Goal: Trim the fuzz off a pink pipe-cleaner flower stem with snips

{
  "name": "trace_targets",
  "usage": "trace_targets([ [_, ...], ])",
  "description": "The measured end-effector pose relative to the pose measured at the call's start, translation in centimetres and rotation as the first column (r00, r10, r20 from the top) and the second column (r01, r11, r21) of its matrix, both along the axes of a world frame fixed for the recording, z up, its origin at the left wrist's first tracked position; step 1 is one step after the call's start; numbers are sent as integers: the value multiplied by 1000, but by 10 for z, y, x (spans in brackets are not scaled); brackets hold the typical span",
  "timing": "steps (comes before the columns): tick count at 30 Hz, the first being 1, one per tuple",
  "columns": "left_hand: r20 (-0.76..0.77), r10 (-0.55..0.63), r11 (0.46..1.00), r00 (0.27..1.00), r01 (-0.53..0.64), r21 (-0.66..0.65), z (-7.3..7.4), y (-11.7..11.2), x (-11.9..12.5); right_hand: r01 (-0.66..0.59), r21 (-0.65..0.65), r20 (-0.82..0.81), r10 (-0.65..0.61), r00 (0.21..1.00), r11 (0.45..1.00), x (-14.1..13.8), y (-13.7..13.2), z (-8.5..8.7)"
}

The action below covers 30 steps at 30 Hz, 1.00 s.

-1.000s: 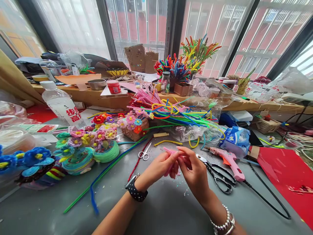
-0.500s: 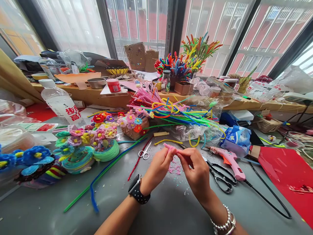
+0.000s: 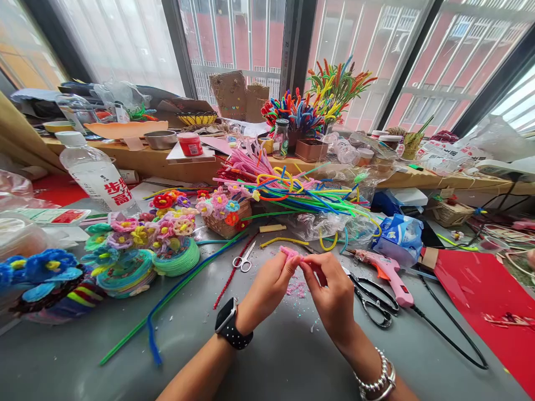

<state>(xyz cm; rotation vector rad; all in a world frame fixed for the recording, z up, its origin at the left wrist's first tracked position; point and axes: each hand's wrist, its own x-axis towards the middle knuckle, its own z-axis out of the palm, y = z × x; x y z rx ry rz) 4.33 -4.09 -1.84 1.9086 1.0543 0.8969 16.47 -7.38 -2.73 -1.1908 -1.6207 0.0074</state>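
Observation:
Between my two hands is a short pink pipe cleaner piece [image 3: 288, 252], mostly covered by fingers. My left hand [image 3: 273, 281] is closed around it, thumb on top; a dark watch sits on that wrist. The fingertips of my right hand [image 3: 328, 284] pinch the piece's right end, close against the left thumb. Pink fuzz clippings [image 3: 296, 288] lie on the grey table [image 3: 288, 362] beneath the hands. Small white-handled scissors [image 3: 243, 260] rest left of my left hand, over a dark red pipe cleaner [image 3: 228, 291]. Large black-handled scissors [image 3: 376, 303] lie right of my right hand.
A pink glue gun [image 3: 390, 273] with a black cord lies at right, by a red sheet [image 3: 480, 301]. Pipe cleaner flower pots [image 3: 175, 257] and a water bottle [image 3: 98, 175] stand at left. A heap of pipe cleaners [image 3: 288, 186] lies behind the hands.
The whole view has shifted slightly, so things sit a little further left in it. Both hands stay together on the pink piece, with barely any change in grip.

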Motion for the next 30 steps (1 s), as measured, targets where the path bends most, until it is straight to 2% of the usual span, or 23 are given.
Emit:
trace_targets([
  [6, -11, -61, 998, 998, 61, -23, 2, -2, -1, -13, 18, 83, 11, 997, 1000, 1, 0, -1],
  [15, -71, 36, 998, 997, -32, 57, 1, -1, 0, -6, 47, 76, 3, 997, 999, -2, -3, 0],
  [19, -97, 59, 994, 994, -50, 97, 1, -1, 0, -16, 6, 68, 16, 998, 1000, 1, -1, 1],
  [21, -146, 72, 992, 987, -56, 115, 1, 0, -2, -59, -41, 77, 62, 995, 997, 5, 0, 2],
  [24, -213, 24, 990, 977, 6, 141, 3, 1, -5, -170, -127, 141, 188, 972, 977, 13, 1, 5],
  [26, -242, -33, 984, 970, 73, 162, 5, 1, -7, -232, -169, 228, 266, 937, 958, 18, 2, 7],
  [30, -367, -80, 971, 927, 156, 181, 7, 3, -11, -265, -245, 373, 343, 862, 933, 25, 3, 10],
])
